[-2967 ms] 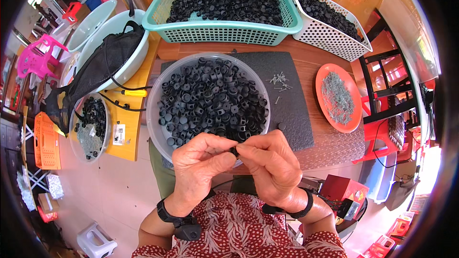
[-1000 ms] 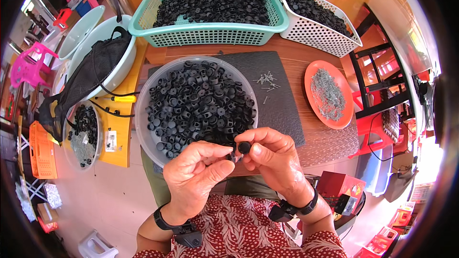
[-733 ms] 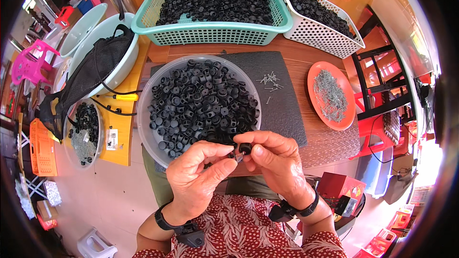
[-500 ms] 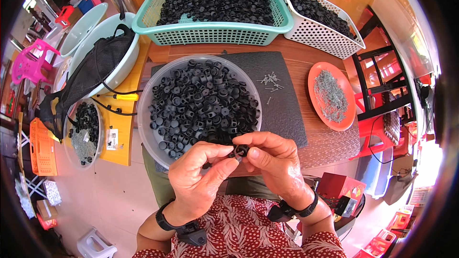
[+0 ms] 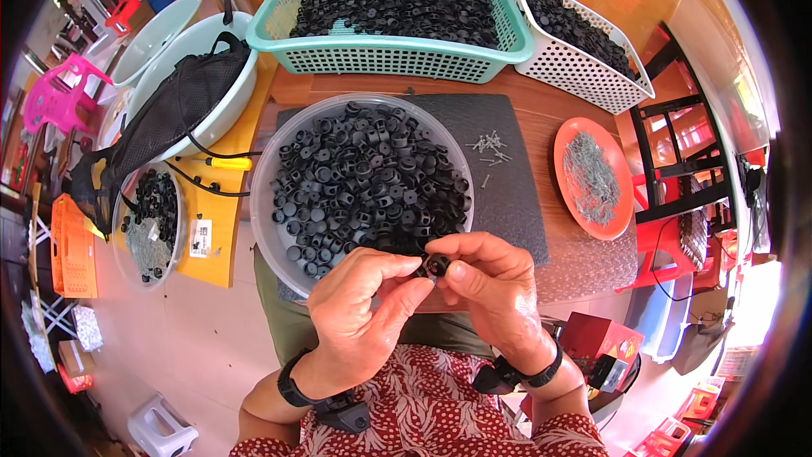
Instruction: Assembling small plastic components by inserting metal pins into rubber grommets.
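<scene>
In my right hand (image 5: 497, 294), thumb and fingers pinch a small black plastic ring-shaped part (image 5: 437, 265), just past the near rim of the round tub. My left hand (image 5: 362, 303) meets it from the other side, thumb and forefinger closed close against the part. Whatever sits between those left fingertips is too small and covered to name. Beneath and beyond both hands stands a clear round tub (image 5: 264, 178), heaped with loose black plastic parts (image 5: 364, 173) like the one I hold.
A green basket (image 5: 397, 63) and a white basket (image 5: 584, 89), both full of black parts, line the back. An orange plate (image 5: 622, 218) of metal pins lies right; loose pins (image 5: 491, 147) rest on a dark mat (image 5: 516, 203). A yellow-handled tool (image 5: 229, 164) lies left.
The black part has turned between my fingers, its open ring face no longer toward me. Both hands stay close together in nearly the same place; the whole view has shifted slightly.
</scene>
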Tool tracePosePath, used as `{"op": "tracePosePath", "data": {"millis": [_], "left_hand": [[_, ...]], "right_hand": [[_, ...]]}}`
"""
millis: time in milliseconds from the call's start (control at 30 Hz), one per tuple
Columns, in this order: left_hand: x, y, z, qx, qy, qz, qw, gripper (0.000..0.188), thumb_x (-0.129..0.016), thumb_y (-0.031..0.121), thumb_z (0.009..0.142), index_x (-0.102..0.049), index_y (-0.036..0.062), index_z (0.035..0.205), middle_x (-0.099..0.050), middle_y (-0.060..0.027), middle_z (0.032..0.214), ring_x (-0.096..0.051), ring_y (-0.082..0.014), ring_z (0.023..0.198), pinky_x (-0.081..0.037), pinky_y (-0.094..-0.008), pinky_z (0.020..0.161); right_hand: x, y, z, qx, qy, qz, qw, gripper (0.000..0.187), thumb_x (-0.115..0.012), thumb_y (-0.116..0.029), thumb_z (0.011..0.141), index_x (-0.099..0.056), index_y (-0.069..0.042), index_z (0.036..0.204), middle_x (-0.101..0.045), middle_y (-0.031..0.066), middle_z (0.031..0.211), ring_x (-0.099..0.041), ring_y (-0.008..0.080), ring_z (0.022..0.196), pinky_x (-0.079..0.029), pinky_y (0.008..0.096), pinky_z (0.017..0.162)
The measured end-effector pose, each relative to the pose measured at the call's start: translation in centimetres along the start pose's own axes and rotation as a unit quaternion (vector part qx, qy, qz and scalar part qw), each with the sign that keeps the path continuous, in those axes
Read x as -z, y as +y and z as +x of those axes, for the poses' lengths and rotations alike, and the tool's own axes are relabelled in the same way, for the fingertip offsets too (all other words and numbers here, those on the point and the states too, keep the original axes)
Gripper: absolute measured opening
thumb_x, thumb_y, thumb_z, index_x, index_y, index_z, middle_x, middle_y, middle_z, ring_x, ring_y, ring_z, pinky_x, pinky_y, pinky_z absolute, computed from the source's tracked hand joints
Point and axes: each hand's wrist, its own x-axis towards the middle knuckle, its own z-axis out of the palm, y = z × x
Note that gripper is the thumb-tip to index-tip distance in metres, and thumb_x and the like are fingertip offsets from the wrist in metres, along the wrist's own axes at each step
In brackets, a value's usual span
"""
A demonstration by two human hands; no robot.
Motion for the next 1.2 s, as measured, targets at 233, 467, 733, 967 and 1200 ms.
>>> {"op": "tracePosePath", "data": {"millis": [233,467,733,967,1200], "left_hand": [[0.1,0.6,0.2,0.004,-0.008,0.011,1.000,0.021,-0.074,-0.002,0.069,-0.063,-0.0022,0.087,-0.063,-0.0102,0.077,-0.059,-0.0173,0.063,-0.045,-0.0255,0.054],[0.1,0.4,0.4,-0.011,-0.003,0.022,1.000,0.021,-0.074,-0.002,0.068,-0.062,-0.0017,0.086,-0.062,-0.0104,0.075,-0.059,-0.0195,0.063,-0.045,-0.0271,0.054],[0.0,0.3,0.4,-0.013,-0.003,0.028,1.000,0.020,-0.074,-0.002,0.068,-0.062,-0.0014,0.084,-0.061,-0.0095,0.073,-0.058,-0.0199,0.061,-0.044,-0.0280,0.053],[0.1,-0.1,0.2,0.001,-0.006,0.010,1.000,0.020,-0.074,-0.001,0.069,-0.062,-0.0010,0.085,-0.061,-0.0092,0.074,-0.058,-0.0184,0.062,-0.045,-0.0268,0.053],[0.3,-0.2,-0.1,0.015,-0.023,-0.019,0.999,0.022,-0.075,-0.001,0.072,-0.063,-0.0045,0.090,-0.061,-0.0087,0.082,-0.056,-0.0103,0.067,-0.045,-0.0206,0.059]], "right_hand": [[-0.1,0.3,0.2,0.013,0.011,0.004,1.000,0.022,-0.062,-0.002,0.085,-0.063,-0.001,0.106,-0.061,-0.0001,0.082,-0.049,0.0037,0.064,-0.041,0.0172,0.058],[-0.2,0.3,0.3,0.005,0.013,0.013,1.000,0.021,-0.062,-0.001,0.084,-0.063,-0.001,0.106,-0.060,-0.0005,0.081,-0.049,0.0038,0.064,-0.041,0.0166,0.058],[-0.3,0.3,0.3,0.010,0.020,0.014,1.000,0.019,-0.063,-0.001,0.084,-0.062,0.000,0.103,-0.064,0.0030,0.083,-0.053,0.0045,0.065,-0.043,0.0170,0.057],[-0.4,0.8,-0.2,0.044,0.043,-0.041,0.997,0.016,-0.062,0.000,0.084,-0.063,0.000,0.100,-0.064,0.0037,0.083,-0.055,0.0046,0.068,-0.044,0.0170,0.056],[-0.9,0.5,-0.6,0.043,0.058,-0.051,0.996,0.015,-0.060,0.000,0.086,-0.063,0.000,0.101,-0.065,0.0042,0.084,-0.057,0.0053,0.071,-0.046,0.0175,0.059]]}}
